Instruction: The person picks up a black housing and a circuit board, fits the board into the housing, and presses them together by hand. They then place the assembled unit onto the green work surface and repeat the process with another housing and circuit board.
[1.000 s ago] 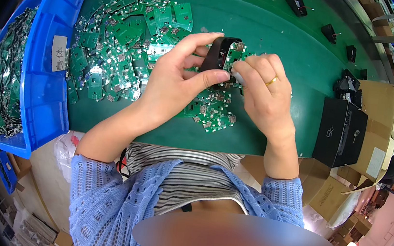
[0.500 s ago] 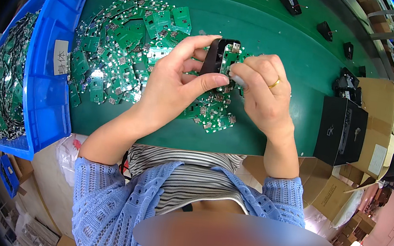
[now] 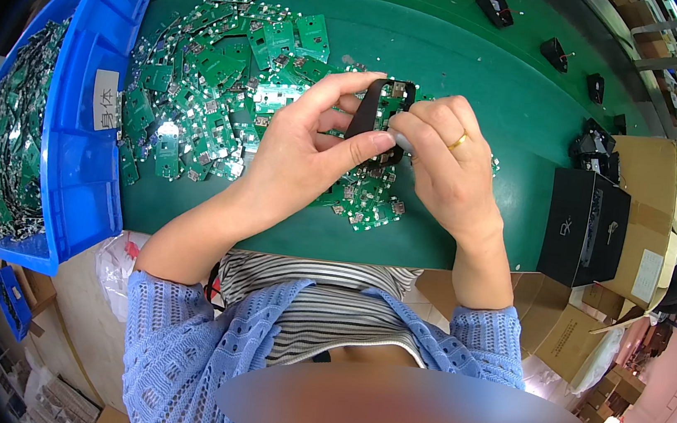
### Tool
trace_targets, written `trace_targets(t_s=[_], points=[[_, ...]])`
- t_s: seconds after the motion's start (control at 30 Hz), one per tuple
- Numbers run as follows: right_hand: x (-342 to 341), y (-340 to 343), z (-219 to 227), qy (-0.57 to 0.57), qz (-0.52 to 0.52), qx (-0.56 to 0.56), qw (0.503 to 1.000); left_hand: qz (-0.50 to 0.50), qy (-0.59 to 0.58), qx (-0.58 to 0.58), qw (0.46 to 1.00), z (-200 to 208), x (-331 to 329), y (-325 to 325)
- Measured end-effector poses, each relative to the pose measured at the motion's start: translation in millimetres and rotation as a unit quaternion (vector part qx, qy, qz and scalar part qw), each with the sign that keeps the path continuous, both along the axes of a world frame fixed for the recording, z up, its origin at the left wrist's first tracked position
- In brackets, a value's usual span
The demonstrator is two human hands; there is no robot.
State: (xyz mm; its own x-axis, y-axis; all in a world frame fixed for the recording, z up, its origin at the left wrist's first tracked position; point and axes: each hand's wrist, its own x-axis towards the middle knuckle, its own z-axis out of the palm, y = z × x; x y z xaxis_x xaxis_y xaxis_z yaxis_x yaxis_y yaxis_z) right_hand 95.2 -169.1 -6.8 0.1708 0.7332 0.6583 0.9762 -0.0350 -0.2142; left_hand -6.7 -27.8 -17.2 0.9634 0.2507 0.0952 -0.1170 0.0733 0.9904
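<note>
My left hand [image 3: 300, 144] grips a black plastic housing [image 3: 364, 114], thumb along its near side and fingers behind it. Inside the housing sits a green circuit board [image 3: 396, 94], with a metal connector at its far end. My right hand [image 3: 454, 168], wearing a gold ring, is closed, its curled fingertips against the board's right side. Something white shows at the right thumb; whether it is a cover or a held piece cannot be made out. Loose green circuit boards [image 3: 222, 64] lie piled to the left of my hands, with several more just below the housing.
A blue bin [image 3: 96, 33] full of boards stands at the left on the green table [image 3: 512, 223]. Black housings [image 3: 495, 8] are spaced along the far right side. A black box [image 3: 583, 227] and cardboard cartons [image 3: 644, 205] stand at the right edge.
The housing has dropped slightly toward me and its angle has turned a little. My right fingers have shifted left across the board, still closed.
</note>
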Motion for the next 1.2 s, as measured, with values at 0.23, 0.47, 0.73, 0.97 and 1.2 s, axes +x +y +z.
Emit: trace_targets(t_s=[0.23,0.47,0.73,0.97,1.2], points=[[-7,6,-11,0.24,0.015,0.093,0.966,0.034,-0.041,-0.069,0.996,0,3,2],[-11,6,-11,0.539,0.092,0.023,0.837,0.042,-0.066,-0.049,0.996,4,4,1],[12,11,-5,0.536,0.092,0.119,0.831,-0.029,-0.094,0.035,0.995,23,42,8],[129,24,-29,0.157,-0.23,0.096,0.956,0.038,-0.028,0.189,0.981,2,163,46],[234,14,-69,0.248,-0.414,0.044,0.875,0.188,0.126,0.466,0.855,-70,280,108]])
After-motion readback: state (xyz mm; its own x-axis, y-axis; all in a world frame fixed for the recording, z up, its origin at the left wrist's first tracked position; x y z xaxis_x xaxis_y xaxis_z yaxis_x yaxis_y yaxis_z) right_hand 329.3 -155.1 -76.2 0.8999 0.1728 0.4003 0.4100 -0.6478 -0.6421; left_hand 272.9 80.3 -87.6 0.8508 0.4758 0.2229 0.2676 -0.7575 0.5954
